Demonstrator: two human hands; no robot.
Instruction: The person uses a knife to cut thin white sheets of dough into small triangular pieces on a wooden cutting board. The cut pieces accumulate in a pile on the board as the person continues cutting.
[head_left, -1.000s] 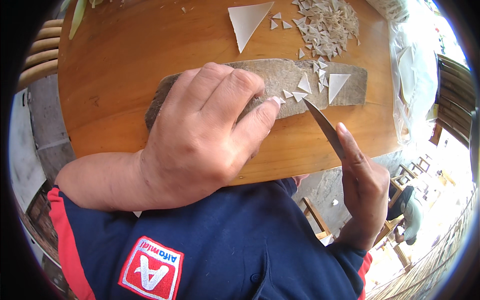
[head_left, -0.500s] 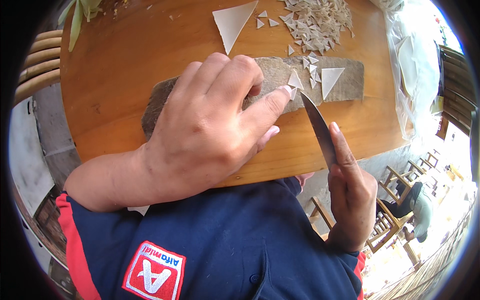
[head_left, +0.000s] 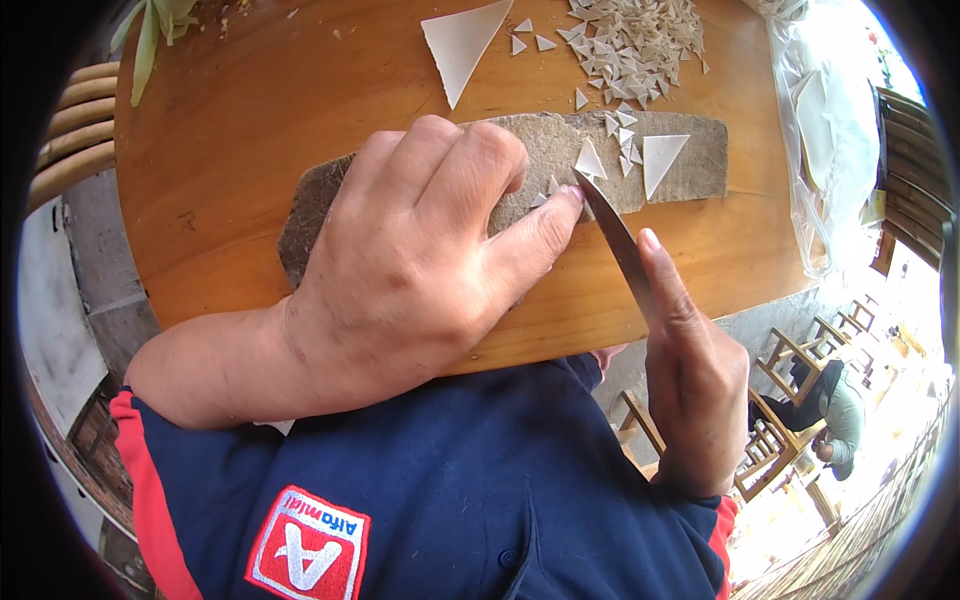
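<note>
My right hand [head_left: 695,390] grips a knife [head_left: 622,245], its index finger stretched along the back of the blade. The knife's tip rests at a small white sliver [head_left: 590,160] on a worn wooden board [head_left: 690,190]. Bent over the board from the left, my left hand [head_left: 420,240] presses a fingertip down right beside the blade, on a small white piece [head_left: 552,187] that is partly covered. Its other fingers are curled under. A larger white triangle [head_left: 662,160] and several small cut triangles [head_left: 625,136] lie on the board's right half.
Beyond the board, a pile of small white triangles [head_left: 645,45] and a big white triangular sheet [head_left: 462,50] lie on the wooden table [head_left: 220,200]. A clear plastic bag [head_left: 805,150] with white sheets is at the right edge. A person [head_left: 840,415] bends among wooden stools at far right.
The knife's tip has moved left and slightly up, to my left fingertip. My right hand shifted a little left and up. Small white bits now show beside the left fingertip.
</note>
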